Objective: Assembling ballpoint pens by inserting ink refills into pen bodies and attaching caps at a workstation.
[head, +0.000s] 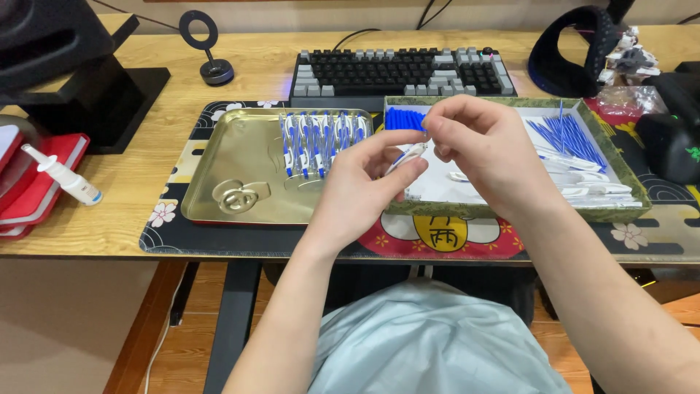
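Observation:
My left hand [364, 186] and my right hand [485, 149] meet over the left part of a green-rimmed box [634, 208]. Between their fingertips is a white and blue pen [407, 157]; the left fingers pinch its lower end, the right fingers grip its top. A gold metal tray [219, 157] to the left holds a row of several assembled blue and white pens [321, 138]. Inside the box lie blue caps [405, 118], thin blue refills [569, 138] and white pen barrels [590, 186].
A black and grey keyboard [401, 71] sits behind the tray and box. A red notebook [40, 186] with a white spray bottle [65, 179] lies far left. Black headphones [576, 47], a black mouse [671, 146] and a monitor stand [95, 95] ring the desk.

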